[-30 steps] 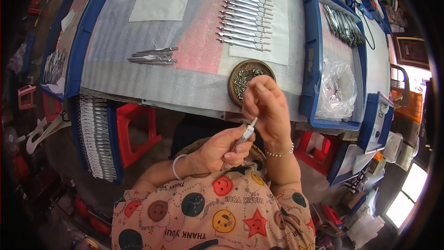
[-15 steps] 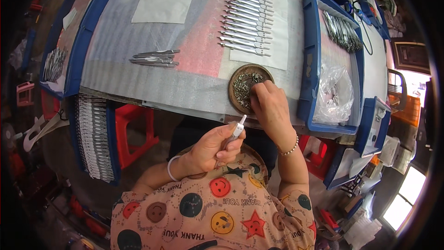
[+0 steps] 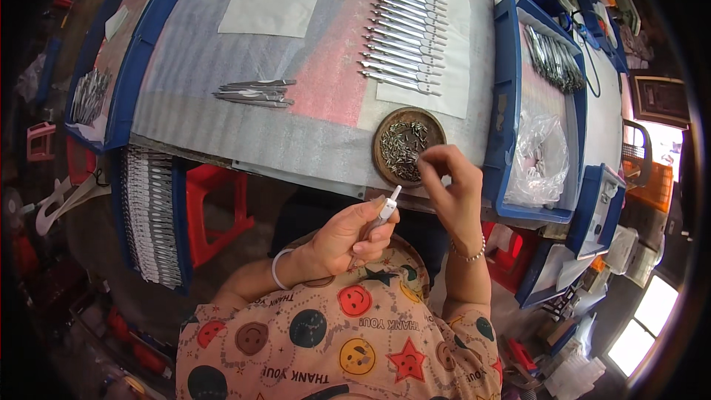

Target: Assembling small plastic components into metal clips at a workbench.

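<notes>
My left hand (image 3: 348, 235) is closed around a slim silver metal tool (image 3: 387, 211), whose narrow pale tip points up and away from me. Most of its body is hidden in my fingers. To the right, my right hand (image 3: 458, 192) has thumb and forefinger curled together in a pinch by the near right rim of a round brown bowl (image 3: 378, 159). Whatever the pinch holds, if anything, is too small to make out. Many tiny metal pins or screws (image 3: 402, 146) lie in that bowl. Beyond it, slender silver tools (image 3: 407, 33) lie in a long row on white paper (image 3: 455, 96).
Several flat grey metal pieces (image 3: 254, 93) lie piled on the table's left part. Blue trays stand at both sides: the right one (image 3: 504, 104) holds metal tools and a clear plastic bag (image 3: 537, 155). A red stool (image 3: 215, 211) stands below the table edge, beside a filled crate (image 3: 152, 215).
My right hand has come out of the bowl, drawing back toward me and to the right. My left hand keeps its grip on the metal tool. The whole view has shifted slightly.
</notes>
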Motion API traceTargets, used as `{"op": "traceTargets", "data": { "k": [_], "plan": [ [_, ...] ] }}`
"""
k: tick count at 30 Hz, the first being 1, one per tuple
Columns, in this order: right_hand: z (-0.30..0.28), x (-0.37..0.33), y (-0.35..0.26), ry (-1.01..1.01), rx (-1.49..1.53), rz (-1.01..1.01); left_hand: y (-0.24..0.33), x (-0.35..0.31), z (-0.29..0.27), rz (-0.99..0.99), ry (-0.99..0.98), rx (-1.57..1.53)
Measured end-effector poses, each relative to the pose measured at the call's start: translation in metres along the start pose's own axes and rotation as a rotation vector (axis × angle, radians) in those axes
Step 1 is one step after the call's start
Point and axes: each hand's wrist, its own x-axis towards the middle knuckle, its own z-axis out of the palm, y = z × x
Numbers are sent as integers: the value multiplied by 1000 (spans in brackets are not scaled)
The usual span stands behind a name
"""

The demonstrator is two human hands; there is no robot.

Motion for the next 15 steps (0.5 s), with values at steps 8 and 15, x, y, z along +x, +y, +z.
{"op": "traceTargets", "data": {
  "k": [8, 15],
  "plan": [
    [1, -31, -34, -144, 85, -198, -3, 0, 11, 147, 104, 110],
    [3, -35, -39, -117, 29, -202, -6, 0, 15, 277, 132, 373]
  ]
}}
